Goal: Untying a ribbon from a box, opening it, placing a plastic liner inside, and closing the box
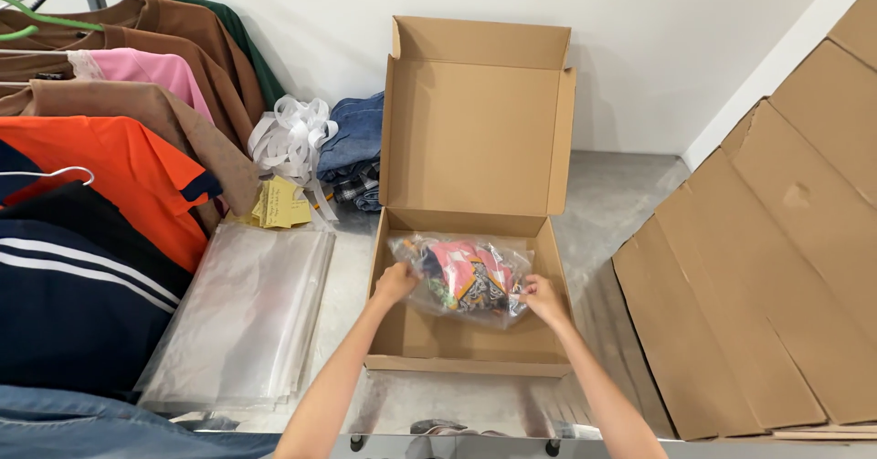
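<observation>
Cardboard box (pixel 468 336) on table (pixel 610 205): bagged garment (pixel 464 276) was pinched at both ends, left hand (pixel 395 284) and right hand (pixel 543 299) fingers closed, keeping it level inside.

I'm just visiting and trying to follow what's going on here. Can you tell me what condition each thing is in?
Cardboard box: open, lid standing up.
Bagged garment: sealed in clear plastic, lying inside the box.
Left hand: grip closed on the bag's left edge.
Right hand: grip closed on the bag's right edge.
Clear bags: empty, stacked flat.
Flat cardboard: unfolded, piled.
Hanging shirts: on hangers.
</observation>
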